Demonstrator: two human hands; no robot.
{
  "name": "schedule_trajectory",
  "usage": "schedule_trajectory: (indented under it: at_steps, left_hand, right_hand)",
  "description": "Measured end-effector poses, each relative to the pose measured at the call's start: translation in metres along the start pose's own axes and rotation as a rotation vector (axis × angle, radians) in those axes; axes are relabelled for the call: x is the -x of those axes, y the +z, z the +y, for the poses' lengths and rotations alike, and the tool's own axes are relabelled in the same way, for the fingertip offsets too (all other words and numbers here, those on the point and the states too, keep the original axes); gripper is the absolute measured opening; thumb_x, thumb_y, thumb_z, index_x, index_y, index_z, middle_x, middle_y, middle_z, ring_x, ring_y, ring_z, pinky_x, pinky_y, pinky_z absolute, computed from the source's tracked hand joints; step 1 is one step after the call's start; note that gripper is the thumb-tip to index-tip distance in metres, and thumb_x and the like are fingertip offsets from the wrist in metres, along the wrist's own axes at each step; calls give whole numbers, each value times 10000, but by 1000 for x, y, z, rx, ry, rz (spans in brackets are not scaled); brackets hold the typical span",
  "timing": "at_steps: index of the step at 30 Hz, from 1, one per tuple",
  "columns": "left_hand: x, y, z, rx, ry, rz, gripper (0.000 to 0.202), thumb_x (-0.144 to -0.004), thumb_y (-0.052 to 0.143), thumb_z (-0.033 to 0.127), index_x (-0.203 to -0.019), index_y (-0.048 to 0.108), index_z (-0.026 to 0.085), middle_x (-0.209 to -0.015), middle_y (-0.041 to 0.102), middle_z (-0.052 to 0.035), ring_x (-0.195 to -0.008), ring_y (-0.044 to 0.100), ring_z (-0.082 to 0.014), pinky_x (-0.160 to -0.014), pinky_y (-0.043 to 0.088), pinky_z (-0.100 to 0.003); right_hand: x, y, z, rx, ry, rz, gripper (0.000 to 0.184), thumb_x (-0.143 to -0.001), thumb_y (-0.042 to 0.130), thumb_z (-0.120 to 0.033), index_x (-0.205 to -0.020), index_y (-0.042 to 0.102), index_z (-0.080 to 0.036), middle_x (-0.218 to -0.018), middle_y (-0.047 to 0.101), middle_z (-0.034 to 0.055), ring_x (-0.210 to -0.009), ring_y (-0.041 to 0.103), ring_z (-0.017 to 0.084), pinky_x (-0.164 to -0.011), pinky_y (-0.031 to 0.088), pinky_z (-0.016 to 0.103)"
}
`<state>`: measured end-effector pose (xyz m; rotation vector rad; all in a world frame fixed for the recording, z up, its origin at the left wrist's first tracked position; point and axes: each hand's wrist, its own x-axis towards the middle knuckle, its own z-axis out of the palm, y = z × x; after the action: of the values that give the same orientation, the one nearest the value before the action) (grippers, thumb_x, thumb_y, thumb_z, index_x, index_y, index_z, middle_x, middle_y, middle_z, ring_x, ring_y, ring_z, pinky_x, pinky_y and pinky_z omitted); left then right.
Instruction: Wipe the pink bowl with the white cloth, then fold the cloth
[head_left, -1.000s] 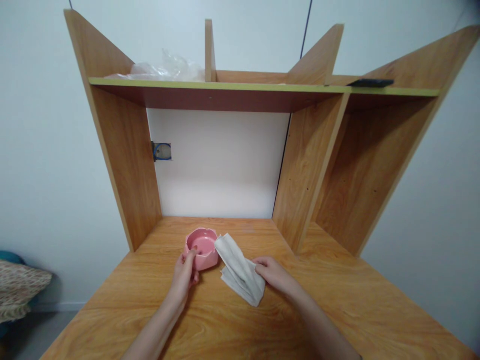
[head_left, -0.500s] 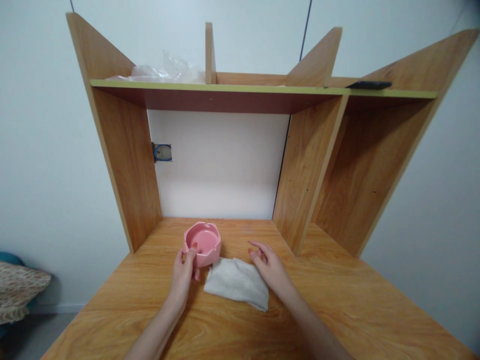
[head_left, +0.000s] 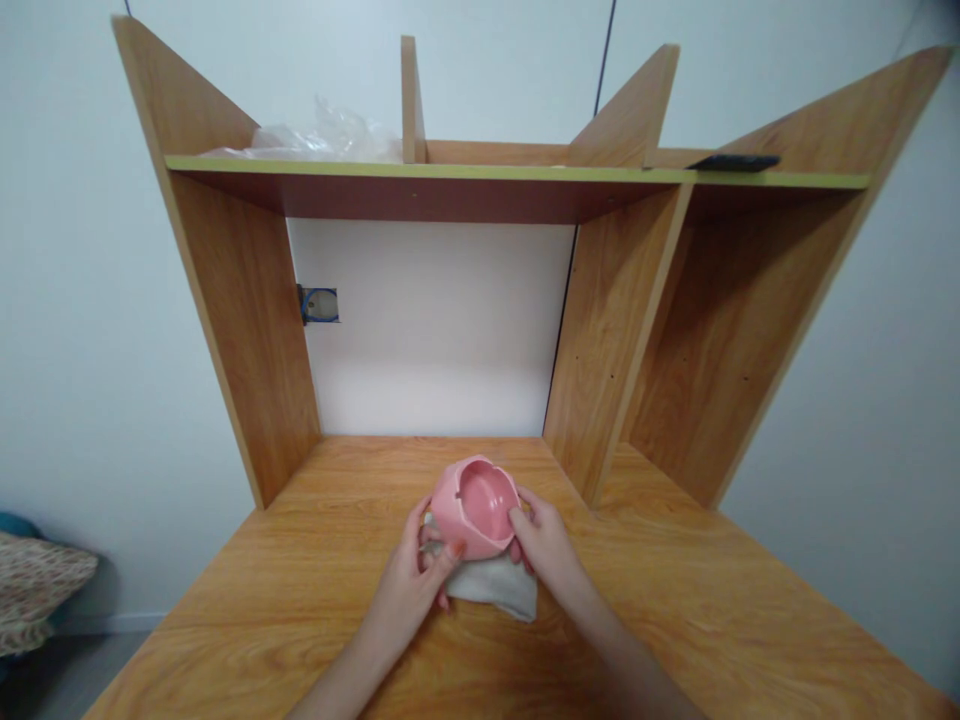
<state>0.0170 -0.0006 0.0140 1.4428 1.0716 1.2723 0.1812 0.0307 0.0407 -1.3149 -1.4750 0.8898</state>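
Observation:
A pink ashtray (head_left: 476, 507) with faceted sides and notches in its rim is held between both hands, tilted so that its hollow faces right. My left hand (head_left: 420, 565) grips its left and lower side, thumb on the outer wall. On the right rim, my right hand (head_left: 541, 535) pinches the ashtray, its thumb at the inner edge. Under the ashtray lies a folded pale grey cloth (head_left: 499, 585), partly hidden by the ashtray and my left hand.
The wooden desktop (head_left: 337, 640) carries a hutch with upright panels and a shelf (head_left: 480, 175). On the shelf are a clear plastic bag (head_left: 322, 135) and a flat black object (head_left: 735, 162). An open wall socket box (head_left: 320, 305) shows at the back left. Patterned fabric (head_left: 41, 590) is at far left.
The ashtray has moved right, over the cloth, and is now tipped. My left hand has shifted its hold to the outer side, and my right hand has closed on the rim.

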Motion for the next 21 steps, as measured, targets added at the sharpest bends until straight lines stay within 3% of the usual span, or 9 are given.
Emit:
schedule_trajectory:
  at_steps: [3, 5, 8, 10, 15, 21]
  left_hand:
    - [-4, -7, -4, -101, 28, 64, 524, -767, 490, 468, -1197, 393, 183, -891, 570, -39, -361, 437, -35, -334, 354, -176]
    - [-7, -12, -5, -164, 59, 120, 408, -765, 501, 424, -1084, 524, 171, -832, 594, -33, -455, 503, -77, -430, 400, -194]
    - [-11, -16, -4, -215, 91, 150, 282, -753, 505, 379, -898, 621, 166, -782, 633, -44, -691, 582, -162, -619, 440, -234]
    - [-12, -18, -4, -225, 90, 141, 254, -751, 496, 366, -840, 632, 171, -784, 645, -50, -760, 584, -185, -664, 437, -249]
    - [-12, -19, -8, -274, 116, 129, 228, -754, 489, 333, -836, 628, 172, -774, 644, -51, -728, 580, -182, -651, 437, -255]
    - [-15, -24, -11, -310, 145, 145, 228, -758, 470, 321, -824, 628, 171, -795, 642, -57, -743, 575, -187, -674, 438, -273]
  right_hand:
    - [-12, -25, 4, 61, -10, 135, 512, -713, 332, -276, -1162, 464, -69, -318, 399, -83, -285, 384, 112, -319, 274, 197]
    - [-20, -45, 10, 149, 1, 220, 575, -725, 333, -263, -1273, 361, -89, -345, 445, -71, -325, 444, 139, -362, 318, 220]
    - [-29, -72, 24, 329, 31, 325, 556, -738, 343, -246, -1277, 383, -115, -606, 636, 23, -499, 565, 162, -516, 412, 263]
    - [-33, -85, 35, 451, 58, 368, 521, -749, 348, -239, -1254, 424, -136, -792, 670, 64, -654, 606, 181, -617, 431, 279]
    - [-36, -93, 51, 688, 109, 390, 486, -780, 350, -240, -1252, 440, -162, -1082, 607, 107, -908, 589, 224, -770, 415, 314]
    - [-38, -91, 55, 767, 145, 358, 467, -802, 323, -252, -1244, 455, -178, -1103, 600, 102, -967, 574, 239, -787, 418, 319]
